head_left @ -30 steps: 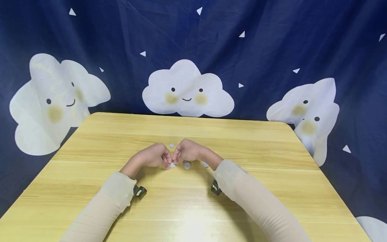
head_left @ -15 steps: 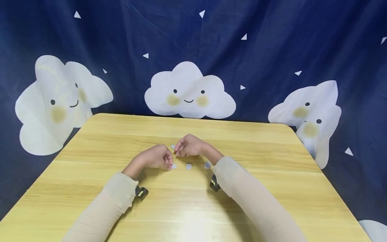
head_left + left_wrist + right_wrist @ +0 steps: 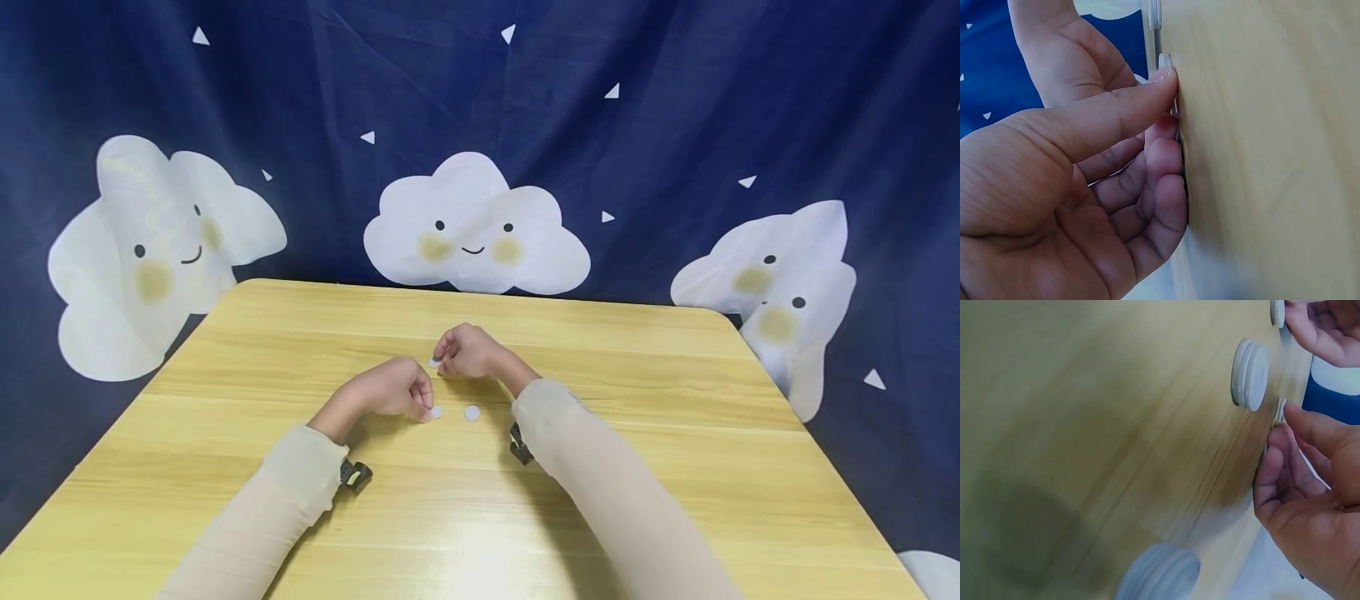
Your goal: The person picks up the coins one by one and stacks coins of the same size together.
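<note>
Small silver-grey coins lie in low stacks on the wooden table [image 3: 315, 517]. My left hand [image 3: 390, 387] has curled fingers, with thumb and fingertip pinching the edge of one coin stack [image 3: 437, 412]; in the left wrist view its thumb overlaps that stack's near side. Farther back, my right hand [image 3: 471, 353] pinches a coin [image 3: 1282, 410] between thumb and forefinger, right at the far coin spot. The rest of that spot is hidden by the fingers. A middle coin stack [image 3: 472, 412] stands alone between the forearms.
Another coin stack [image 3: 1160, 575] shows low in the right wrist view; the right sleeve [image 3: 585, 467] hides it in the head view. A dark blue curtain [image 3: 322, 75] with smiling clouds hangs behind the table.
My right hand has moved from beside the left hand back to the far coin. The left hand has stayed at its stack. The right forearm now covers the rightmost stack in the head view.
</note>
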A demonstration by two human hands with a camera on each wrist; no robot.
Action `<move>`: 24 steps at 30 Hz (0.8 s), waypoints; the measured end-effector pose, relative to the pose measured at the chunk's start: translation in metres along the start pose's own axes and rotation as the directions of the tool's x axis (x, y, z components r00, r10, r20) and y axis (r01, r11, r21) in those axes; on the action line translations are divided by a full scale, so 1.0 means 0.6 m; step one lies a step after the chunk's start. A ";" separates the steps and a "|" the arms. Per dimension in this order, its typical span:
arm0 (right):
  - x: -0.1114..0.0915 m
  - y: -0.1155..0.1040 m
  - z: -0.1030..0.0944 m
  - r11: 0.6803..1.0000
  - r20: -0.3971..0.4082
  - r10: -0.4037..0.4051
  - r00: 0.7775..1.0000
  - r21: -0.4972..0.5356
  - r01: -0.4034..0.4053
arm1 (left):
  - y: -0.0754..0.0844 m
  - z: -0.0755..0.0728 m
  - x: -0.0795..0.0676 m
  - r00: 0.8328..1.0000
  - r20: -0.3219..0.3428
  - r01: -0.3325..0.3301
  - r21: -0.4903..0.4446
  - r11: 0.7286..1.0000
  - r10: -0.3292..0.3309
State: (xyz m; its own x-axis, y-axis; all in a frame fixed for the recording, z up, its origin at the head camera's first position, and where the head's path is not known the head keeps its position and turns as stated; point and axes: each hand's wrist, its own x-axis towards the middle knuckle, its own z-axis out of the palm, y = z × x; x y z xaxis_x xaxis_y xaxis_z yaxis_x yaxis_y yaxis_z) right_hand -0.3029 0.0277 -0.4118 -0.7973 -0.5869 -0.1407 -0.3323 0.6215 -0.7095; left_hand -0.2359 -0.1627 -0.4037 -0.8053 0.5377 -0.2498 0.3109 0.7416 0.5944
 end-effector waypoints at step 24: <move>0.029 -0.013 -0.002 0.990 0.041 0.005 0.999 -0.142 0.001 | -0.003 0.000 0.001 1.000 -0.002 -0.014 0.007 1.000 0.014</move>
State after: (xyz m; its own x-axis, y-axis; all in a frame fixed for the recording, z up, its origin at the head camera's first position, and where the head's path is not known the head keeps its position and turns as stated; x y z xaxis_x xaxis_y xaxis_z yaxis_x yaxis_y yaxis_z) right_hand -0.3148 0.0130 -0.4079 -0.7778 -0.6044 -0.1726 -0.4009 0.6886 -0.6043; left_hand -0.2368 -0.1638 -0.4047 -0.8019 0.5475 -0.2394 0.3261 0.7367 0.5924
